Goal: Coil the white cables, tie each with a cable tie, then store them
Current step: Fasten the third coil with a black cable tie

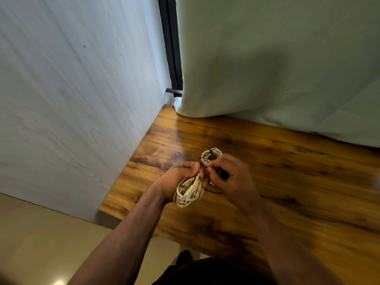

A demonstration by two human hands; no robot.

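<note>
White cable coil (189, 192) sits in the left grip (176, 177), held just above the near left part of the table (287, 171). The fingers curl round the bundle and the thumb presses on its upper end. We see several loops bunched together, with a clear plug (186, 197) lying along them and pointing toward us.

The right grip (228, 175) meets the left one at the coil's upper end. It is narrow, thumb and forefinger pinched on a black cable tie (213, 191), whose thin tail curves out below the hand. Something small and dark also shows under its curled fingers; we cannot tell what it is.

Behind both hands a second coil (211, 154) lies flat on the table, partly hidden by the right fingers. A black tie (209, 151) is cinched round its far side, with the end sticking out to the left.

The table is of dark-grained wood. A pale curtain (267, 58) hangs down onto its far edge, a light wood-grain wall panel (72, 89) stands on the left, and beige floor (41, 243) shows below.
</note>
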